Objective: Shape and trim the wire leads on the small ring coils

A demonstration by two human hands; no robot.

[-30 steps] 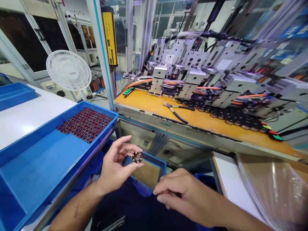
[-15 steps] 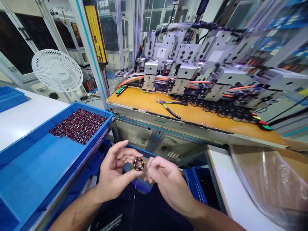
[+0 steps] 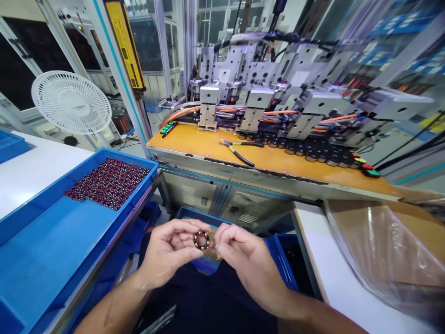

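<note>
A small ring-shaped stator point(image 3: 201, 240), dark with copper windings round its inside, is pinched between the thumb and fingers of my left hand point(image 3: 170, 248). Its open face is turned toward me. Just to its right, my right hand point(image 3: 236, 246) is closed, thumb against curled fingers. Whatever those fingertips grip is too small to make out. Both hands are over my lap, with part of a blue bin point(image 3: 205, 265) showing below and between them.
To the left, a long blue tray point(image 3: 41, 253) holds a heap of small dark red parts point(image 3: 111, 183). Cutting pliers point(image 3: 238, 152) and a row of dark cylindrical parts point(image 3: 299, 147) lie on the orange bench point(image 3: 194, 144) before the machine. Clear plastic sheeting point(image 3: 375, 246) covers cardboard at right.
The view has shifted slightly, moving the bench and fan left in the picture. My right hand's fingers have moved a little beside the stator, which my left hand still grips.
</note>
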